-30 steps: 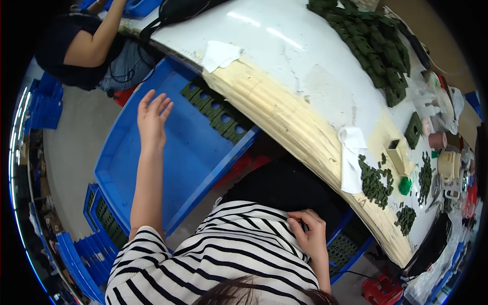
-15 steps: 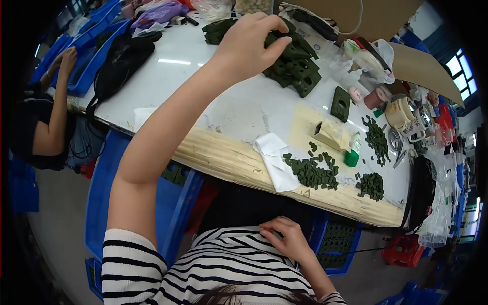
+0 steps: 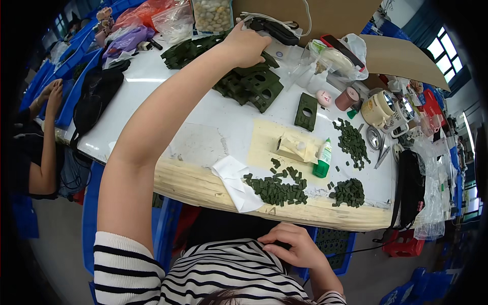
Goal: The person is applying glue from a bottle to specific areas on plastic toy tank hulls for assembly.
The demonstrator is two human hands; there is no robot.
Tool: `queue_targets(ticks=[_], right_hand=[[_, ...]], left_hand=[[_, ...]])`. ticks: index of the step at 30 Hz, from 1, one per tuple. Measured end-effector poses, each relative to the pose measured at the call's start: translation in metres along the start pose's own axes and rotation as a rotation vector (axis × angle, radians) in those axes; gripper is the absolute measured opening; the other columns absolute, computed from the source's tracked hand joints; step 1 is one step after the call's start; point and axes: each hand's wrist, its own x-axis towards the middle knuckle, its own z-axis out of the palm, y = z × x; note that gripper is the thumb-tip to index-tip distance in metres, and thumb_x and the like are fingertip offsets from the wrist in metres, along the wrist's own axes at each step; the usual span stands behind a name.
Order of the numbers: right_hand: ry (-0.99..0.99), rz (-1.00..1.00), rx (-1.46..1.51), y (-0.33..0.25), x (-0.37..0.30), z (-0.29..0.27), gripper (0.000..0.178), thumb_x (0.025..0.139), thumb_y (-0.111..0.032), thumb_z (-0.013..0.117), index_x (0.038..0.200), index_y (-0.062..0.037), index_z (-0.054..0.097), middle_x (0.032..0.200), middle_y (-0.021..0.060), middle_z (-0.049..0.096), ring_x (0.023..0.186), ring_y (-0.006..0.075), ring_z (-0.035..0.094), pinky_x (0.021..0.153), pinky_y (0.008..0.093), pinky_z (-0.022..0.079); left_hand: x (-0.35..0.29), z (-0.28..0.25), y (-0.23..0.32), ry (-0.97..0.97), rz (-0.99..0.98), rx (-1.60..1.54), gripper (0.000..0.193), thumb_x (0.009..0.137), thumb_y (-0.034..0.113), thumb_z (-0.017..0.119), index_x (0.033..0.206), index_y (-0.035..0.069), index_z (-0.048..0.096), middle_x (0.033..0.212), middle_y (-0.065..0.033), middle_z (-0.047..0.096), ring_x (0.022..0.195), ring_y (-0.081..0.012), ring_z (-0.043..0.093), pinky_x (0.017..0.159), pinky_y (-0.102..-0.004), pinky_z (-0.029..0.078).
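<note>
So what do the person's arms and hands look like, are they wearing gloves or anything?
No gloves: the left hand and the right hand are both bare, with no rings, watch or bracelet that shows. The forearms are bare too. The person wears a black-and-white striped short-sleeved top; its left sleeve ends above the elbow, and a striped edge also shows at the right arm near the bottom of the picture.

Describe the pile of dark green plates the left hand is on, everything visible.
The pile of dark green plates is a loose heap of flat, squarish, matte pieces that look like plastic, several with a round hole. They overlap at mixed angles on the far part of the white table, none stacked neatly. The left hand rests on the heap's far edge, palm down. A single plate of the same kind lies apart to the right.
</note>
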Motion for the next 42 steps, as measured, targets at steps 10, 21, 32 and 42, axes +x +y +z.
queue_targets(ticks=[10,21,32,42], right_hand=[[0.273,-0.108,-0.322,-0.019,0.001,-0.061,0.017,0.074,-0.007,0.069,0.09,-0.003,0.066,0.076,0.0093,0.061,0.07,0.0234,0.058,0.062,0.0307,0.047],[0.038,-0.109,-1.34,0.012,0.059,-0.147,0.039,0.068,0.001,0.057,0.104,-0.0131,0.054,0.08,0.006,0.052,0.078,0.0209,0.056,0.059,0.033,0.048],[1.416,-0.547,-1.215,-0.095,-0.039,-0.239,0.027,0.075,-0.008,0.068,0.097,0.0035,0.057,0.08,0.0085,0.06,0.066,0.0133,0.057,0.06,0.024,0.047],[0.881,-0.536,0.23,-0.058,0.093,-0.138,0.044,0.072,-0.03,0.077,0.09,0.0035,0.054,0.078,0.0058,0.055,0.068,0.0125,0.061,0.057,0.0232,0.051]], left_hand=[[0.012,-0.009,-0.018,0.082,0.153,-0.178,0.031,0.073,0.02,0.068,0.095,0.01,0.048,0.087,-0.0078,0.06,0.092,-0.0282,0.058,0.094,-0.0449,0.034],[-0.089,-0.049,0.039,0.352,0.128,-0.581,0.044,0.069,0.005,0.068,0.107,0.003,0.046,0.1,-0.0118,0.053,0.095,-0.0271,0.054,0.082,-0.0327,0.044],[-0.114,-0.038,0.059,0.416,0.207,-0.895,0.055,0.067,0.002,0.071,0.116,0.0,0.046,0.102,-0.0123,0.054,0.094,-0.0222,0.057,0.082,-0.0306,0.047],[-0.135,-0.021,0.073,0.551,0.316,-1.009,0.071,0.063,0.007,0.077,0.123,-0.003,0.042,0.103,-0.0138,0.055,0.082,-0.0263,0.054,0.07,-0.0334,0.046]])
